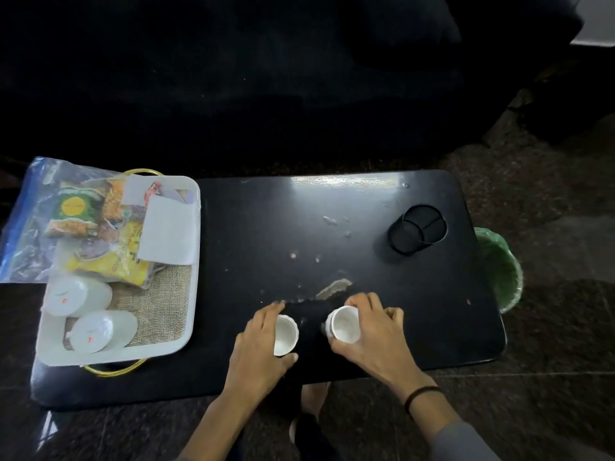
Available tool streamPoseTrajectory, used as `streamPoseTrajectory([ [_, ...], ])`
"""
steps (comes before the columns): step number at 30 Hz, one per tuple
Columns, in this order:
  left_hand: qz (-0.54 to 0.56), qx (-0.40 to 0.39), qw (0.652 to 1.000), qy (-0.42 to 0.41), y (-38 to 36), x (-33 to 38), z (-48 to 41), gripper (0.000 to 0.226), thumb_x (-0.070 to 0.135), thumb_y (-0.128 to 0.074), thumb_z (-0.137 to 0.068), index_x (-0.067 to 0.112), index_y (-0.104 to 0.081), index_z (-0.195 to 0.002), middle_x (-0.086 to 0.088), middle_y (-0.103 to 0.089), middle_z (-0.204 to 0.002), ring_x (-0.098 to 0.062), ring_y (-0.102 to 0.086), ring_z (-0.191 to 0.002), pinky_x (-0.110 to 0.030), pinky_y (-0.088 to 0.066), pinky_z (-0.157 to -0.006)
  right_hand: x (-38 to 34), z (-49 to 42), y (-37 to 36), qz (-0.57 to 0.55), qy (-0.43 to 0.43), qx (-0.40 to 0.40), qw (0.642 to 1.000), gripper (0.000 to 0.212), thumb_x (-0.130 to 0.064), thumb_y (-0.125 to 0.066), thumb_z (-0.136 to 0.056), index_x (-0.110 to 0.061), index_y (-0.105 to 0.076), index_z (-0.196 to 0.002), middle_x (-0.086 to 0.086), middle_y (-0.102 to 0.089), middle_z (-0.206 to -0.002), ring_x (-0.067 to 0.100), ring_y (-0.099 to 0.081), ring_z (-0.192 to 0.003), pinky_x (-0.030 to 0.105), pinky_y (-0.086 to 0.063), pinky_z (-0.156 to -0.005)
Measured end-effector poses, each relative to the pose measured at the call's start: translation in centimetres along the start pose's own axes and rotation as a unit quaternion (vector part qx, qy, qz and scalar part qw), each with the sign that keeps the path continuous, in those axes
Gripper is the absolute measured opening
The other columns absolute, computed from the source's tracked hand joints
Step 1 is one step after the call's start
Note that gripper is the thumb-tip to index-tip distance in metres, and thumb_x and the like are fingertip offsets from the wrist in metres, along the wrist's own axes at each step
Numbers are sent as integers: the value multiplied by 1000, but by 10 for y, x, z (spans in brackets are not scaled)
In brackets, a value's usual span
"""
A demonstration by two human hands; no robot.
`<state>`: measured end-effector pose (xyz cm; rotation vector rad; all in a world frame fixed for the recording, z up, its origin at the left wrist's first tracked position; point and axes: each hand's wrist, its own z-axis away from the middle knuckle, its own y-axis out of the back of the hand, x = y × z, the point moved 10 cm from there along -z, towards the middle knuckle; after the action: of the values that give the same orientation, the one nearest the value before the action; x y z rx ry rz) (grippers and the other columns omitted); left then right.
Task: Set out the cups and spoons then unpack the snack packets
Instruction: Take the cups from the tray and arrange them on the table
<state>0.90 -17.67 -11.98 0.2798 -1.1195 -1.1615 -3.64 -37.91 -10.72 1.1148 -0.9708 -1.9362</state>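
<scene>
step: cups being set out | left hand (263,341) wrapped round left cup (285,334), right hand (369,327) round right cup (345,324), near table (399,294) front edge | advice: upright, spaced apart, set down gently | snack packets (100,227) untouched in tray (189,294)

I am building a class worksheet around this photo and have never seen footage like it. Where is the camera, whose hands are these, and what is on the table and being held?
There is no machine here. A person wears a camera on the head, so this one picture looks down over their own arms. The left hand grips the left cup and the right hand grips the right cup, both small and white, over a black table. On its left end a white tray holds snack packets, two white tubs on their sides and white paper. A black mesh holder stands at the far right. No spoons show.
</scene>
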Motion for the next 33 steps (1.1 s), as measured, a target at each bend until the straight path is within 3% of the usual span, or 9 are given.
streamPoseTrajectory([
  [8,-22,3,1000,-4,-5,-4,1,76,30,-80,-82,30,-41,-147,15,-43,-149,-12,-46,-132,-31,-39,-105,-2,4,-12,70,31,50,996,53,-58,-67,-62,-27,-55,-103,-11,-53,-101,15,-58,-85,31,-31,-77],
  [23,-32,3,999,-11,-6,-9,-2,77,36,-79,-82,31,-42,-148,14,-46,-150,-13,-47,-133,-30,-38,-106,-10,-2,-11,115,68,46,990,55,-53,-71,-64,-22,-61,-108,-6,-59,-103,18,-63,-86,35,-44,-78],
  [29,-37,24,999,-26,-4,-7,0,81,41,-79,-80,30,-39,-150,14,-44,-152,-9,-37,-142,-30,-27,-116,-17,-1,-2,169,76,36,982,74,-73,-70,-65,-19,-63,-117,-4,-65,-114,21,-63,-100,39,-45,-84],
  [33,-15,47,998,-40,6,0,5,82,43,-78,-80,31,-39,-151,15,-43,-153,-7,-32,-146,-32,-20,-121,-37,-4,9,161,97,43,981,66,-73,-64,-74,-21,-63,-116,-5,-64,-117,20,-61,-103,39,-43,-87],
])
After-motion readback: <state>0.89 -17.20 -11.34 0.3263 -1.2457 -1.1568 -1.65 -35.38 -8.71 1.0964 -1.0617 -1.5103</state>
